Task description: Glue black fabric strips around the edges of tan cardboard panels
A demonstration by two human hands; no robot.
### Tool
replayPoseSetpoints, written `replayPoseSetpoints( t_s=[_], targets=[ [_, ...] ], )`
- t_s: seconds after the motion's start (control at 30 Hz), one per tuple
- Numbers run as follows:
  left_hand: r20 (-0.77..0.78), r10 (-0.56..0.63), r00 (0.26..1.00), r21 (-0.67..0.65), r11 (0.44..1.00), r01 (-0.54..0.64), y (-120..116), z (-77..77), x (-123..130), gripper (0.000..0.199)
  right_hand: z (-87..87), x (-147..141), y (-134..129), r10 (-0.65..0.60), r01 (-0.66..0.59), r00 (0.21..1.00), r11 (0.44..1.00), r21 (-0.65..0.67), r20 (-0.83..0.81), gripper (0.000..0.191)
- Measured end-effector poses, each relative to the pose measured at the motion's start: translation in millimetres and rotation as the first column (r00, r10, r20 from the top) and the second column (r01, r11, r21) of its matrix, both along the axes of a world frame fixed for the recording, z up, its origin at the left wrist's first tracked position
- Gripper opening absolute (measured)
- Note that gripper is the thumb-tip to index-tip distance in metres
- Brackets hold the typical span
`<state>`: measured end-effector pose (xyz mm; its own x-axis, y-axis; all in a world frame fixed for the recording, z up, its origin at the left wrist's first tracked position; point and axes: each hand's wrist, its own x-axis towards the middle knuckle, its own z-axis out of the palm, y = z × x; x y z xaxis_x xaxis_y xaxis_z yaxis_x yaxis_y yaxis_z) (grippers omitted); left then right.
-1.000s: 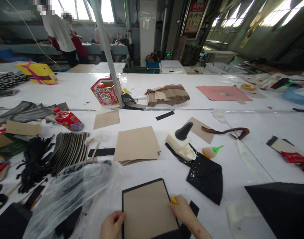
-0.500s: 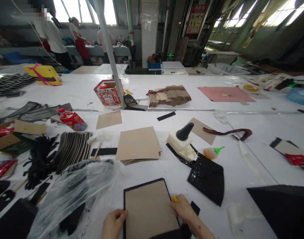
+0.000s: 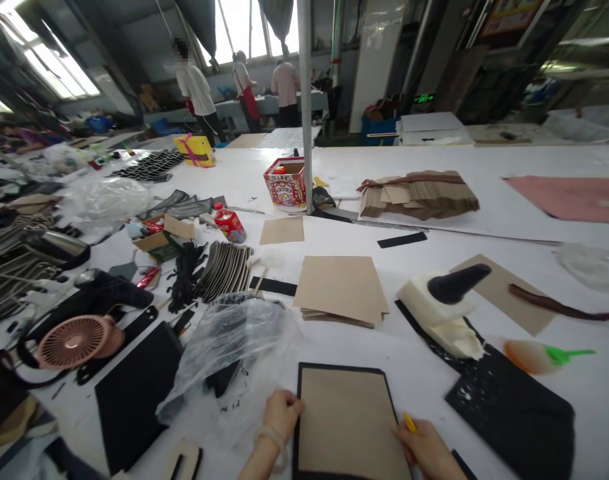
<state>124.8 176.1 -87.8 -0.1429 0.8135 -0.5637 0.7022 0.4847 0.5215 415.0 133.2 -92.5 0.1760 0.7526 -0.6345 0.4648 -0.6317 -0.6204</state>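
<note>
A tan square board (image 3: pixel 347 420) with a black border lies on the white table in front of me. My left hand (image 3: pixel 283 411) pinches its left edge between thumb and fingers. At the opposite edge is my right hand (image 3: pixel 424 441), closed around a small yellow tool (image 3: pixel 410 423) whose kind I cannot make out; its fingertips touch the board's right side. Farther back sits a stack of tan boards (image 3: pixel 338 287). To the right, a white glue container with a black cone (image 3: pixel 437 313) rests on a white-spattered black piece (image 3: pixel 517 407).
A clear plastic bag (image 3: pixel 234 353) lies left of my hand, beside a black panel (image 3: pixel 137 393) and a pink fan (image 3: pixel 74 341). Curved strips (image 3: pixel 226 272), a red bottle (image 3: pixel 229 223) and a red box (image 3: pixel 285 183) stand farther off. A metal post (image 3: pixel 307 107) rises behind. Several people work in the background.
My view has swung to the left, so the table's things appear farther right and the fan has come into sight. Both hands stay at the board's edges.
</note>
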Motion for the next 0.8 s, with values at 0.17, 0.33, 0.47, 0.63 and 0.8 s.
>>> replayPoseSetpoints(
  t_s=[0.17, 0.33, 0.47, 0.63, 0.8],
  targets=[
    [-0.011, -0.017, 1.0, -0.005, 1.0, 0.017, 0, -2.0, -1, 0.018, -6.8, 0, -3, -0.067, 0.067, 0.997, 0.998, 0.002, -0.049, 0.032],
    [-0.042, -0.057, 0.998, -0.003, 0.998, 0.057, 2, -4.4, -2, 0.021, -2.5, -3, -1, -0.036, 0.037, 0.999, 0.999, -0.021, 0.008, 0.034],
    [-0.061, -0.104, 0.993, -0.013, 0.995, 0.103, 2, -3.6, -1, 0.023, 2.8, -5, 1, -0.059, 0.061, 0.997, 0.998, -0.028, 0.04, 0.035],
    [-0.1, -0.172, 0.98, -0.043, 0.985, 0.168, 5, 2.0, 0, 0.023, 9.4, -6, 4, -0.078, 0.08, 0.996, 0.996, -0.04, 0.052, 0.032],
    [-0.137, -0.23, 0.963, -0.07, 0.972, 0.223, 9, 8.0, 0, 0.023, 13.7, -6, 5, -0.05, 0.054, 0.996, 0.998, -0.046, 0.076, 0.03]
  ],
)
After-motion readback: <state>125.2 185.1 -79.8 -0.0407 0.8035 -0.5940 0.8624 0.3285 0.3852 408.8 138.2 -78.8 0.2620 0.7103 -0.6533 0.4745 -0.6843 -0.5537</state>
